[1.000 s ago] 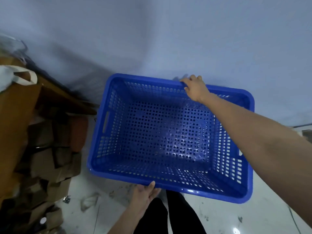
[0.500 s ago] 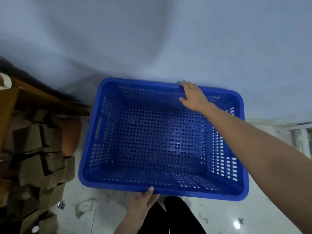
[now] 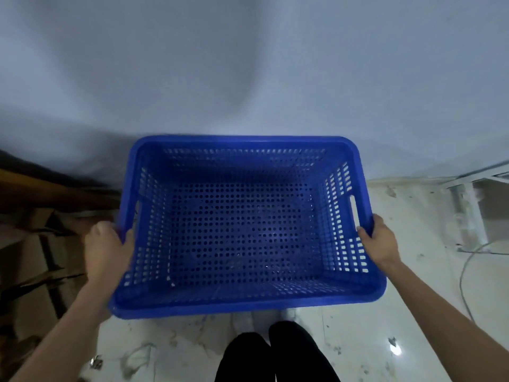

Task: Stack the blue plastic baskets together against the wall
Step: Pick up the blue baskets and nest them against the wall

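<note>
Pale stained floor: blue basket by wall, cardboard pile left, cable right.

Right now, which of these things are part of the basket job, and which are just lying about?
Part of the job:
blue basket, gripped at both side rims
left hand
right hand
wall it goes against

Just lying about:
cardboard pile on the left
white cable on the floor
white frame at right

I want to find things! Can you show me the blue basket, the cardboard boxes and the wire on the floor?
blue basket [image 3: 242, 140]: head view, on its far rim.
cardboard boxes [image 3: 26, 260]: head view, on a flat brown side at left.
wire [image 3: 465, 268]: head view, on its curved stretch at right.
</note>
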Demonstrator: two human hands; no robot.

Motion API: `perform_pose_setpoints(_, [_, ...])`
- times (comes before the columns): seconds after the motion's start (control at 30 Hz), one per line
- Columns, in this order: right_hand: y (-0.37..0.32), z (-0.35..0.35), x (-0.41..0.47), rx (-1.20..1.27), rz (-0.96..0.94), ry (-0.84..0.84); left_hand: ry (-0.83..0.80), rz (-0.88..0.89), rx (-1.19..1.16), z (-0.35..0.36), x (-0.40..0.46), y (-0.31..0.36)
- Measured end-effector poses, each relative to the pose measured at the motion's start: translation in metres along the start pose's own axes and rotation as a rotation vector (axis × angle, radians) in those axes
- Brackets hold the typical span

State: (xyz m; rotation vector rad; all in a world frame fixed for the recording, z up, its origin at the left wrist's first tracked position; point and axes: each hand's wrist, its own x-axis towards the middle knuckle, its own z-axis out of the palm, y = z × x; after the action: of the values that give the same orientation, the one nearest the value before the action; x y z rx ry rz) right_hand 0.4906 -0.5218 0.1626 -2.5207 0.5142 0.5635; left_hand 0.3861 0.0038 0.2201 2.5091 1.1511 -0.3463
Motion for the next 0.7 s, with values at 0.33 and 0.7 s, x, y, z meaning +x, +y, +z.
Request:
perform_pose_setpoints(0.33, [-0.015,0.002,0.008,0.164,-0.047,0.148,-0.161,-0.166,-0.362,0.010,-0.010,-0.031])
perform_pose_setpoints(0.7, [-0.019,-0.003,0.025,-0.005,-0.069,0.190,-0.142,-0.174,-0.398,0.026,-0.005,-0.013])
